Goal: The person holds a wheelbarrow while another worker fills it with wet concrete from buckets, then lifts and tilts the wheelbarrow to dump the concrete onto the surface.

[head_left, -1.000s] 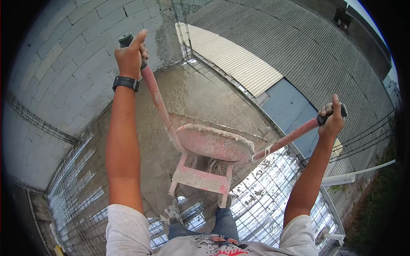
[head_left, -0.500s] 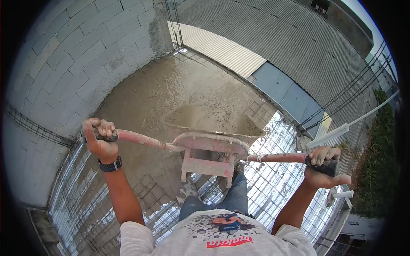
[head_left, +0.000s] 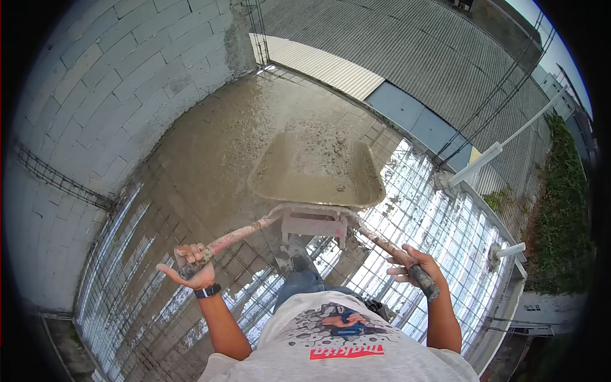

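Observation:
A wheelbarrow (head_left: 316, 184) stands in front of me, its tray coated with wet concrete and some lumps stuck inside. Its red, cement-smeared handles reach back toward me. My left hand (head_left: 195, 266) has its fingers curled round the black grip of the left handle, with the thumb sticking out. On the other side, my right hand (head_left: 422, 266) is loosely round the right handle, ahead of its black grip (head_left: 424, 283); its fingers are somewhat spread beneath the bar.
Wet concrete (head_left: 203, 140) covers the floor ahead and to the left. Steel mesh (head_left: 420, 210) lies over shiny sheeting at right and around my feet. A block wall (head_left: 140, 76) rises at left. White pipes (head_left: 476, 164) stand along the right edge, beyond which is a corrugated roof (head_left: 394, 44).
The wheelbarrow has tipped back from its forward tilt, so the tray's inside shows. Both hands have come lower and closer together, and the right hand's grip has loosened.

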